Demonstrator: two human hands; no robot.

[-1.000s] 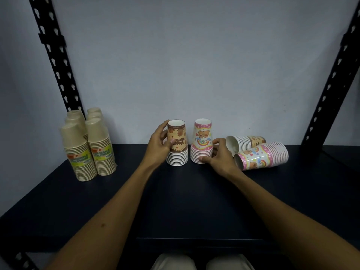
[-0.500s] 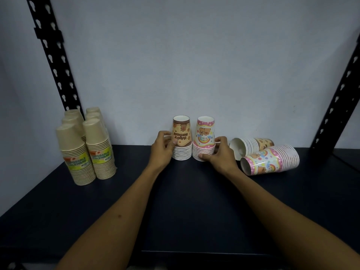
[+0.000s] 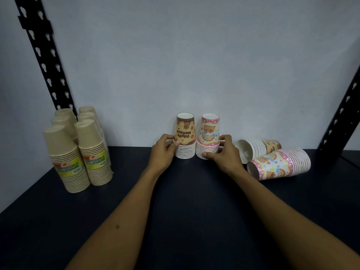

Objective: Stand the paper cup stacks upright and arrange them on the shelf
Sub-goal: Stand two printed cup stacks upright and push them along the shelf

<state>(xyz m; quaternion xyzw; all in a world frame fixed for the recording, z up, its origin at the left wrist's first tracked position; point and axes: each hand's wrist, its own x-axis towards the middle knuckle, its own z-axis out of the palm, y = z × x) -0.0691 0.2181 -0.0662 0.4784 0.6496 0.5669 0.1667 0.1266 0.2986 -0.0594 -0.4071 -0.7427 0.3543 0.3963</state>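
Note:
Two cup stacks stand upside down, side by side, at the back of the dark shelf (image 3: 185,201), near the wall. My left hand (image 3: 164,152) grips the brown stack (image 3: 185,137) from its left side. My right hand (image 3: 224,152) grips the pink stack (image 3: 208,137) from its right, thumb at the lower rims. Two more stacks lie on their sides to the right: a brown one (image 3: 257,149) with its mouth facing me, and a pink one (image 3: 278,166) in front of it.
Several beige wrapped cup stacks (image 3: 78,151) stand upright at the back left. Black perforated uprights rise at the left (image 3: 42,55) and right (image 3: 339,117). The shelf's front area lies under my forearms.
Both hands have slid the two upright stacks back toward the wall and close together. The left hand has dropped from the brown stack's top to its lower half.

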